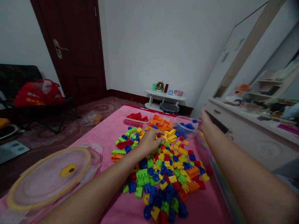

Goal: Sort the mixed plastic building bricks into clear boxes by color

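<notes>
A large heap of mixed plastic building bricks [167, 165] in green, yellow, blue, red and orange is spread out before me. My left hand [150, 141] hovers low over the heap's far part, thumb and fingers apart, with yellow bricks around its fingertips. At the far right, my right hand [204, 122] is beside the rim of a round clear tub [185, 134] of blue bricks. A single blue brick [194, 121] shows just left of its fingertips, seemingly apart from them. The fingers are loosely bent and partly hidden.
Behind the heap stand a clear tray [126, 117] of red bricks and orange bricks [161, 122] in another container. A yellow-rimmed round lid [49, 177] lies at the left on the pink cloth [105, 133]. A clear bin edge [221, 183] runs beneath my right arm, near white drawers [252, 140].
</notes>
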A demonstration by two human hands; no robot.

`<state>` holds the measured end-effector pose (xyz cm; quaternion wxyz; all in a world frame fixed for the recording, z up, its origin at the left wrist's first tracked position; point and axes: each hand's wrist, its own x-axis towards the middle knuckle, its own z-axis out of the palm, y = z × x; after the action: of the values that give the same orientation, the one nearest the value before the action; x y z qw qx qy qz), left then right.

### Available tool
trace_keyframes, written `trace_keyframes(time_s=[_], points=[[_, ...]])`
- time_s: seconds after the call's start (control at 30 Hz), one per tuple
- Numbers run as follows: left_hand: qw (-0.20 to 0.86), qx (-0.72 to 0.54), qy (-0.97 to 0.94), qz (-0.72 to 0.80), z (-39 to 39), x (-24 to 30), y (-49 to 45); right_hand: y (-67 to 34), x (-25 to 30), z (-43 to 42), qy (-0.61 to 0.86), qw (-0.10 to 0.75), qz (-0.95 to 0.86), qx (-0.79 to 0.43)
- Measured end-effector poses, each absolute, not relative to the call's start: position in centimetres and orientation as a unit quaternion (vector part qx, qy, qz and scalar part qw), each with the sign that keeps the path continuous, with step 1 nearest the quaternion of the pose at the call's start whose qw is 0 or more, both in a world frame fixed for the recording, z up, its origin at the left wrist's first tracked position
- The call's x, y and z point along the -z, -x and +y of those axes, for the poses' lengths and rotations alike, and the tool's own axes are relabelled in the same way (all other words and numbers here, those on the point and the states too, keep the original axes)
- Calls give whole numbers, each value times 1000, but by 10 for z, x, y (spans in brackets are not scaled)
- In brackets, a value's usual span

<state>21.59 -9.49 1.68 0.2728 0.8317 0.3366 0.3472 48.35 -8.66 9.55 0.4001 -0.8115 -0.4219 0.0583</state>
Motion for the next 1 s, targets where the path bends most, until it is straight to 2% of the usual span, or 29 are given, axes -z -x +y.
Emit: trace_keyframes(time_s=[0.03,0.1,0.17,0.2,0.27,0.33,0.4,0.57,0.8,0.93,1.0], points=[[269,-342,-837,331,-95,-15,-217,-480,-92,-89,812,395,-427,-44],[261,-333,-850,315,-96,-11,-218,-471,-87,-98,798,441,-405,-71],[257,-324,-860,298,-98,-9,-219,-462,-83,-110,779,423,-448,-119],[258,-318,-865,289,-99,-9,-220,-458,-81,-117,769,380,-491,-152],[258,-307,-876,270,-102,-11,-220,-455,-76,-132,758,219,-583,-191],[251,-293,-888,251,-104,-12,-220,-456,-68,-147,761,44,-630,-151],[238,-280,-898,241,-106,-11,-221,-459,-54,-159,774,-42,-626,-85],[197,-254,-921,220,-109,-7,-222,-462,-28,-171,789,-63,-609,-51],[180,-232,-931,216,-110,-7,-221,-453,-43,-162,788,-43,-613,-31],[182,-228,-933,213,-109,-9,-220,-443,-51,-157,780,-29,-622,-70],[183,-226,-934,205,-109,-9,-220,-439,-57,-156,757,-6,-639,-136]])
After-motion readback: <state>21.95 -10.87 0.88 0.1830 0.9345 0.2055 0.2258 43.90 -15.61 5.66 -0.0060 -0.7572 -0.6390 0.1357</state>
